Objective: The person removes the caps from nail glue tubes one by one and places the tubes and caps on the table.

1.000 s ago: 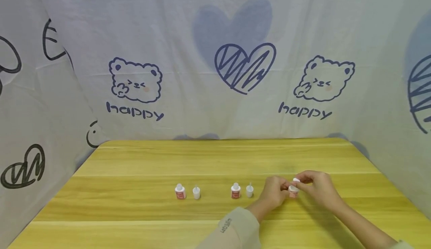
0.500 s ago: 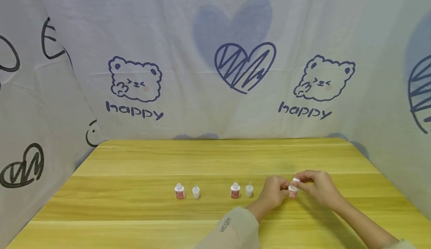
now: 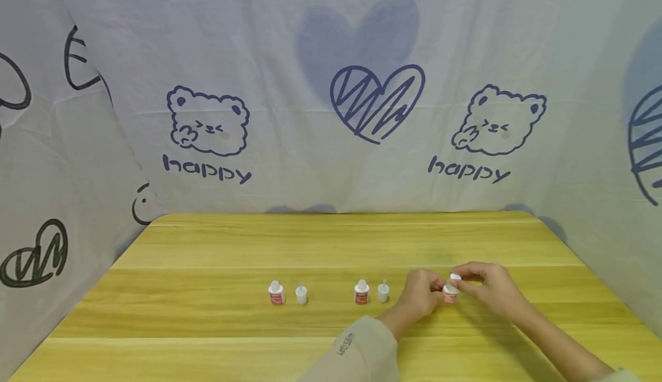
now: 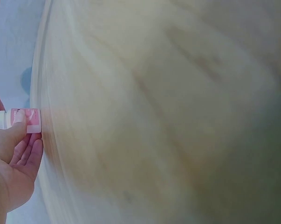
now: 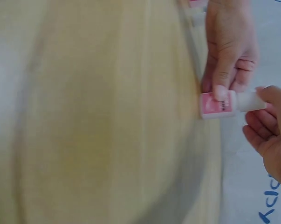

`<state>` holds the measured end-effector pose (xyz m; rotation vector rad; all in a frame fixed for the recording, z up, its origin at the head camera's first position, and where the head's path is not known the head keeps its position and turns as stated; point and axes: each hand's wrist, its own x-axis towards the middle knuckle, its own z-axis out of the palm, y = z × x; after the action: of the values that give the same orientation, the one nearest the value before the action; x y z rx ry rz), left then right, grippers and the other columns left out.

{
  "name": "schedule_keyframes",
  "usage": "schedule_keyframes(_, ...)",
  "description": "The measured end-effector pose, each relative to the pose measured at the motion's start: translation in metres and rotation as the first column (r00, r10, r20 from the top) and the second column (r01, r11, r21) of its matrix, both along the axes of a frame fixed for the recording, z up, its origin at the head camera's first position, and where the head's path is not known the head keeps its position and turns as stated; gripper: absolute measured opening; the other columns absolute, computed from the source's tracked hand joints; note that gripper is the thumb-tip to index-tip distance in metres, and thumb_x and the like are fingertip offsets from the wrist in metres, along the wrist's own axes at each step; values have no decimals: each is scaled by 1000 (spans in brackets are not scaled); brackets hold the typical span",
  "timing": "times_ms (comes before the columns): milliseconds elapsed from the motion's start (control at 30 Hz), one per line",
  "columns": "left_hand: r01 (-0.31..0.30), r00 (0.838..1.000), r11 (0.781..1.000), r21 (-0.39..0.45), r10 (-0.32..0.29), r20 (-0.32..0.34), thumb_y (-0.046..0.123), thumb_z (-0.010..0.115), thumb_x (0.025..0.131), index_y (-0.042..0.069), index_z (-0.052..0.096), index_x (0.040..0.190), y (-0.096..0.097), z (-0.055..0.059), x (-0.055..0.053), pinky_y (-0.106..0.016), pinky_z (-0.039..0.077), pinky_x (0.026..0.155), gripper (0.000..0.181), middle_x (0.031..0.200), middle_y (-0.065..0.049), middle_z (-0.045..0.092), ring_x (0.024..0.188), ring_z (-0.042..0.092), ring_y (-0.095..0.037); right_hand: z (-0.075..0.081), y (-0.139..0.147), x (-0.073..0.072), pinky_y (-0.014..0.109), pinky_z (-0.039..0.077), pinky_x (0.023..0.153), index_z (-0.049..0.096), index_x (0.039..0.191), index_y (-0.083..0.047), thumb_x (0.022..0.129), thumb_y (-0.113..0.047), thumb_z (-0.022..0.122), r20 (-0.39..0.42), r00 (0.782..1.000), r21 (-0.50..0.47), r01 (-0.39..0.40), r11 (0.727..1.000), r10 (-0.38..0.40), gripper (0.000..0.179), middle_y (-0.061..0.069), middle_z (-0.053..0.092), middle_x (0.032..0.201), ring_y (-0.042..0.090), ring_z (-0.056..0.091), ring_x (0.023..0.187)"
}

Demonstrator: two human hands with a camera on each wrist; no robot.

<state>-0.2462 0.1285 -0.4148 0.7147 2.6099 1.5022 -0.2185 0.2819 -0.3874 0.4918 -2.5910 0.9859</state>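
Observation:
Toward the right of the table, a small white bottle with a pink-red label stands upright. My left hand pinches its body from the left, thumb over the label in the right wrist view. From the other side my right hand pinches the white cap at the bottle's top between thumb and fingers. Left of my hands stands a matching uncapped bottle, its cap beside it with a thin stem pointing up. Farther left is another uncapped bottle with its own upturned cap.
The wood-grain table runs back to a white cloth printed with hearts and bears. More printed cloth hangs along both sides. The bottles and caps form one row across the table.
My right fingers and the white cap have shifted very slightly at the bottle's top. My left hand and the bottle stay in place.

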Motion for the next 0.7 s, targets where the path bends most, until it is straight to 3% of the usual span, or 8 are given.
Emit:
schedule_keyframes(167,-8,1000,1000,12,8,-22,2,74,76,0,73,81,0,-3,-2,-7,44,56,5,75,-6,73,64,60,1,-11,-4,3,16,51,64,69,90,1,77,-5,73,6,996,-138,90,986,-90,15,12,71,83,-8,58,72)
schedule_keyframes(300,-3,1000,999,49,3,-17,7,77,73,0,74,80,-2,-6,-4,-6,44,57,11,76,-7,73,67,63,0,-16,-9,5,14,50,62,69,87,0,77,-3,73,-34,988,-188,144,972,-153,12,10,71,78,-8,58,69)
schedule_keyframes(500,-1,1000,997,71,2,-14,8,78,72,0,74,80,-4,-8,-5,-6,45,58,12,77,-7,73,69,66,-3,-18,-13,5,12,49,65,70,84,-2,76,-4,74,-43,976,-177,202,963,-212,9,9,71,77,-8,57,68)
schedule_keyframes(700,14,1000,994,105,-15,14,6,78,72,-1,74,82,-3,-8,-5,-7,46,58,13,78,-8,73,69,67,-4,-16,-12,6,13,49,66,70,83,-2,76,-6,74,-34,974,-160,214,964,-222,9,9,71,77,-10,57,69)
